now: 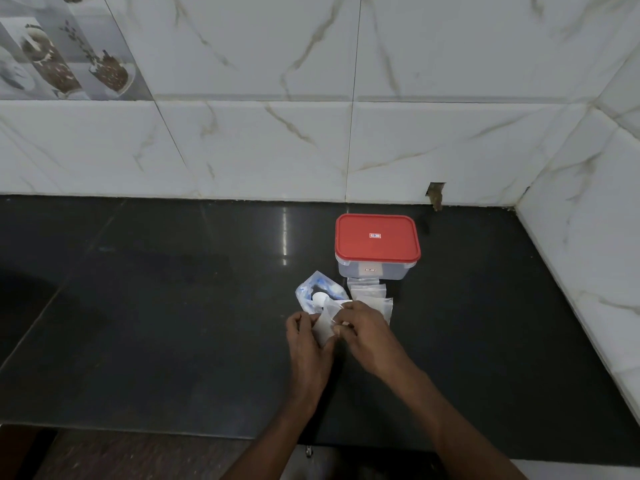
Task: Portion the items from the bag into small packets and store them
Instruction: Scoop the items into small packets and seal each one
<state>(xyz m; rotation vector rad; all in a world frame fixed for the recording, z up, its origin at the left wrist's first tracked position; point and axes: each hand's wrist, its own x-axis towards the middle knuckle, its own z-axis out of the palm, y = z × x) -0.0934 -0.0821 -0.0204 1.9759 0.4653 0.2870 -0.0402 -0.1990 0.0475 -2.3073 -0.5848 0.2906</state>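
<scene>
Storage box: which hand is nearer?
Right. The right hand sits in front of the storage box, over the packet stack; the left hand is farther left, in front of the bag. Both pinch a packet.

Fingers of the left hand [306,336] and right hand [362,329] cover most of the small clear plastic packet [325,328], so its contents cannot be told. The right hand also hides the near end of the pile of clear flat packets [369,292]. The white sticker [375,235] on the red-lidded clear plastic box [375,268] is too small to read. Both forearms run off the bottom edge.
</scene>
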